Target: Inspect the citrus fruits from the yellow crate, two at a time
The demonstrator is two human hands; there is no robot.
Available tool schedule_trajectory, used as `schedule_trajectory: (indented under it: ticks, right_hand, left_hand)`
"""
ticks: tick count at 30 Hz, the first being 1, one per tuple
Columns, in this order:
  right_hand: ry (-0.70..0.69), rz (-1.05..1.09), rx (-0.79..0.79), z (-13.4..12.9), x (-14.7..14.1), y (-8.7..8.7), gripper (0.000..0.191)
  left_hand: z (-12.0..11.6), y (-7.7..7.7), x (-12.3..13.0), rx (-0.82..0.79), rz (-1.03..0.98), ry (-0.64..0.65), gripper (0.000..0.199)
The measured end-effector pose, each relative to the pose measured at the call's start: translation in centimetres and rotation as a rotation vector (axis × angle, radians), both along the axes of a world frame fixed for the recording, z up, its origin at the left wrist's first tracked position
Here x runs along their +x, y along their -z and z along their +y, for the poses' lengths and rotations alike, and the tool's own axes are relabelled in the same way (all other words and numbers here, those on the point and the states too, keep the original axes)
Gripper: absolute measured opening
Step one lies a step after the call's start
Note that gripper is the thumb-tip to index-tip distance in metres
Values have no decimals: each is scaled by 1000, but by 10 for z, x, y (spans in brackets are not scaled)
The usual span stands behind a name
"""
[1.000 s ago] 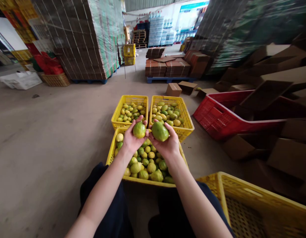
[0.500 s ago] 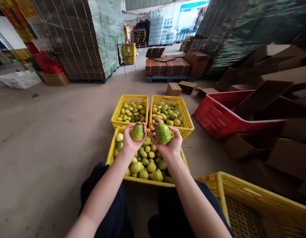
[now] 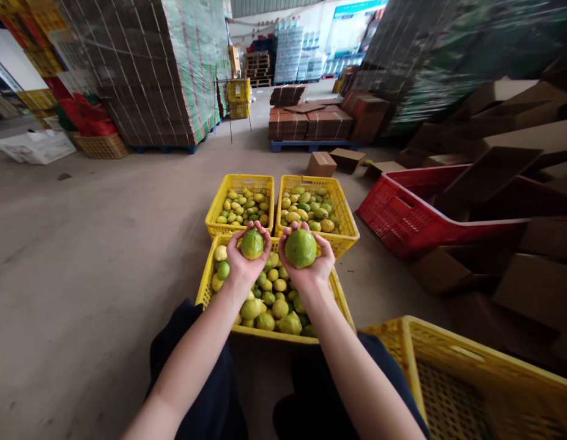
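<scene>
My left hand (image 3: 241, 263) is cupped palm up with its fingers curled round a smaller green lemon (image 3: 252, 244). Beside it, my right hand (image 3: 313, 269) holds a larger, rounder green lemon (image 3: 301, 248). The two hands are slightly apart, above a yellow crate (image 3: 274, 335) full of green and yellow lemons. Just beyond them stand two more yellow crates, one at the left (image 3: 240, 230) and one at the right (image 3: 346, 211), both with lemons inside.
A red crate (image 3: 393, 214) with cardboard in it stands at the right, among loose boxes (image 3: 535, 287). Another yellow crate (image 3: 407, 360) is at the lower right. Farther back are flattened cartons (image 3: 329, 124) on a blue pallet (image 3: 315, 146) and tall wrapped stacks (image 3: 136, 73).
Both lemons have been turned in the hands and show different sides. My left hand has shifted slightly to the left.
</scene>
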State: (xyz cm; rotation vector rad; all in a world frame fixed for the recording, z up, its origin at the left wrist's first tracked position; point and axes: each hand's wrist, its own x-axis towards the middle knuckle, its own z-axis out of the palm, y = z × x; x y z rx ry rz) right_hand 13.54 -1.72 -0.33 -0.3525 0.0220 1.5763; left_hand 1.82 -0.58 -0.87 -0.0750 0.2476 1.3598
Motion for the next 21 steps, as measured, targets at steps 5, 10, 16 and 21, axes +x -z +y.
schedule_trajectory:
  ticks: [5, 10, 16, 21]
  right_hand:
    - [14, 18, -5, 2, -3, 1, 23]
    - [8, 31, 19, 4, -13, 9, 20]
    - [30, 53, 15, 9, -17, 15, 19]
    - [39, 43, 4, 10, -15, 16, 18]
  left_hand:
    - [0, 1, 4, 41, 109, -77, 22]
    - [0, 3, 13, 18, 146, -102, 22]
    - [4, 9, 20, 33, 96, -109, 21]
    - [7, 11, 20, 23, 94, -121, 22]
